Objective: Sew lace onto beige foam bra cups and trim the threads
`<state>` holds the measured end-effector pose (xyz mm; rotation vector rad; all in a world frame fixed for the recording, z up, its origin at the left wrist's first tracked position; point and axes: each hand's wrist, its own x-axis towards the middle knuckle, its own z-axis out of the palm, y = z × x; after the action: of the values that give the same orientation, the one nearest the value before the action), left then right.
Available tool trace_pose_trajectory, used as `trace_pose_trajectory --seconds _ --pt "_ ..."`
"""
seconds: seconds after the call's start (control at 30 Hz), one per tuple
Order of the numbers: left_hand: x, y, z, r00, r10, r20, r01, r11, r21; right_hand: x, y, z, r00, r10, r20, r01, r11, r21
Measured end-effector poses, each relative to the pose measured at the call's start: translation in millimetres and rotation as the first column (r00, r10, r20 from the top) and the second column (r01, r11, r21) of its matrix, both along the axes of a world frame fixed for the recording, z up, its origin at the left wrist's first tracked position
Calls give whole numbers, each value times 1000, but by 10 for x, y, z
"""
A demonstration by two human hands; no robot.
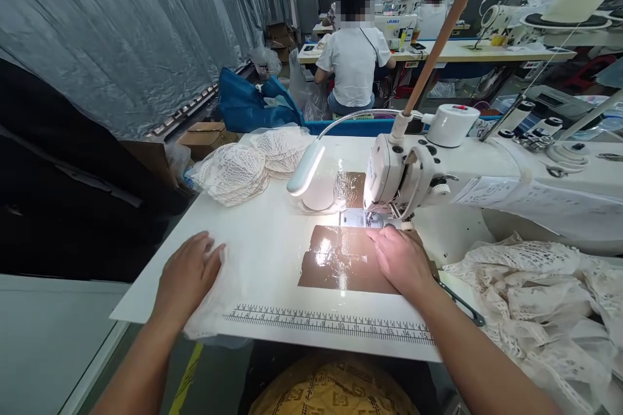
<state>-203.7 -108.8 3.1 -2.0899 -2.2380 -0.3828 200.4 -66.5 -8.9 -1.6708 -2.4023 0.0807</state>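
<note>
Left hand (189,275) is at the bench's (272,233) left front, low over a sheer white cloth (214,305); thumb lies along the cloth. Can't tell if it's pinched or just pinned. Placement probably keeps the cloth flat and off to the side.

Behind it, two stacks of lace pieces (231,172), likely parked at the back left to stay within reach without crowding the needle.

Lamp (305,170) on a gooseneck, head angled down beside the needle; bright patch there, so presumably aimed for stitch visibility.

Brown sheet (335,266) lies flat in front of the needle plate, shiny on top. My guess: a smooth cover so fabric slides.

Right hand (402,259) rests on the sheet's right side, fingers stretched toward the presser foot of the sewing machine (389,172). Can't see under the fingers, so can't say whether they grip anything. Likely placed there for control close to the needle.

Edges/room: cloth reaches the front edge and seems to droop over it, snag risk. Bare strip between cloth and brown sheet, good sliding room. Printed ruler (331,322) along the front edge, unobstructed mid-span. Right side is tight: machine body behind, dark-handled tool (479,319) by the forearm, lace heap (549,298) beyond.
</note>
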Motion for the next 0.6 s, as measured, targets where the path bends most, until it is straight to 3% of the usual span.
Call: trace_pose_trajectory --seconds 0.07,0.2,0.33,0.43,0.5,0.6 --pt "84 -137 -62 997 -45 55 43 999 33 -4 3 -4 1000 -3 -5 3 1000 5" --pt "567 -172 38 948 -159 274 182 981 -62 0 4 1 1000 -1 -26 1 1000 1" --pt "1258 74 155 829 -304 470 408 903 -136 35 -15 29 991 -6 -135 4 1000 -15" --pt "1691 314 236 762 -414 497 573 790 -220 69 -40 50 951 -12 -310 15 1000 7" --pt "1877 457 269 737 -475 481 638 724 -263 85 -56 57 919 -10 -393 20 1000 23" --pt "2023 626 247 709 -532 463 683 681 -262 91 -71 54 899 48 -436 -17 997 73"
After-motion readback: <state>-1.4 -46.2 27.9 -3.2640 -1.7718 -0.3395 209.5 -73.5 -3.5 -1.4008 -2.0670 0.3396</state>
